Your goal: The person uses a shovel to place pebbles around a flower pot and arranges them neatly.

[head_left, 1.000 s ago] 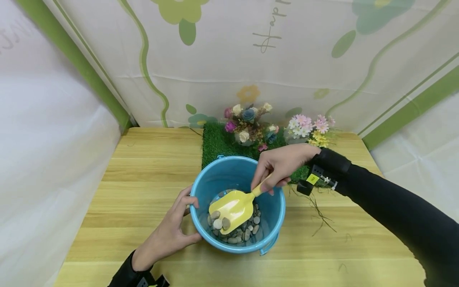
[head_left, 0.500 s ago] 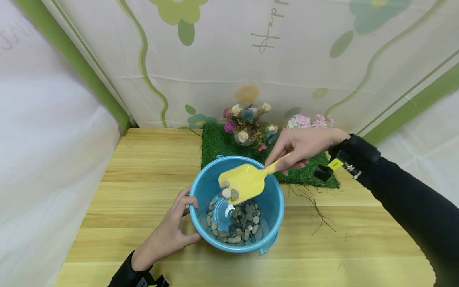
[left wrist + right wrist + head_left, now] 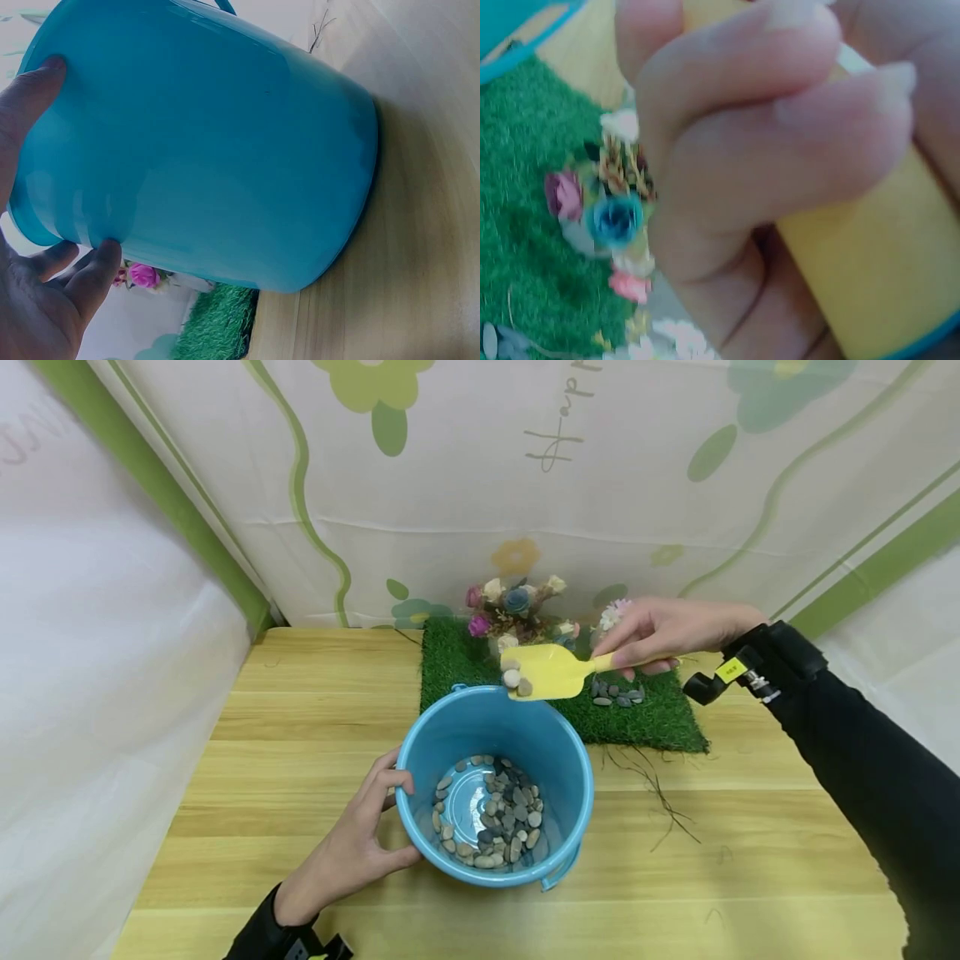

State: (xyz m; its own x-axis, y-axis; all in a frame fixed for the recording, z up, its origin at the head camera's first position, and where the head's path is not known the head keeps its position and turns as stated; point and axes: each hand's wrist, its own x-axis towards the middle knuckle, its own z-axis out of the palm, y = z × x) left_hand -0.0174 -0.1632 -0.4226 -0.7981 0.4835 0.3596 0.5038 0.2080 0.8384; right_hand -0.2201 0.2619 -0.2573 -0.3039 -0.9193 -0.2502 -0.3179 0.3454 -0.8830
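My right hand [image 3: 667, 635] grips the handle of a yellow scoop [image 3: 558, 670] above the far rim of the blue bucket. A few pale and tan pebbles [image 3: 513, 678] lie at the scoop's front left edge. In the right wrist view, curled fingers [image 3: 780, 142] wrap the yellow handle. My left hand [image 3: 360, 835] holds the bucket [image 3: 480, 714] by its left side, fingers hooked over the rim and thumb against the outer wall. Many grey and tan pebbles [image 3: 513, 818] cover part of the bucket's floor, mostly to the right. The bucket [image 3: 202, 142] stands upright on the table.
Behind the bucket lies a green turf mat [image 3: 671, 727] with a small group of grey pebbles [image 3: 617, 693]. Flower arrangements stand on it, roses [image 3: 517, 602] and paler blossoms [image 3: 611, 614] partly behind my right hand. Dry strands [image 3: 660, 789] lie on the wooden table [image 3: 315, 718].
My right hand has lifted the scoop with its pebbles out of the bucket, moving up and right to over the mat's near part. The left hand and bucket stay put.
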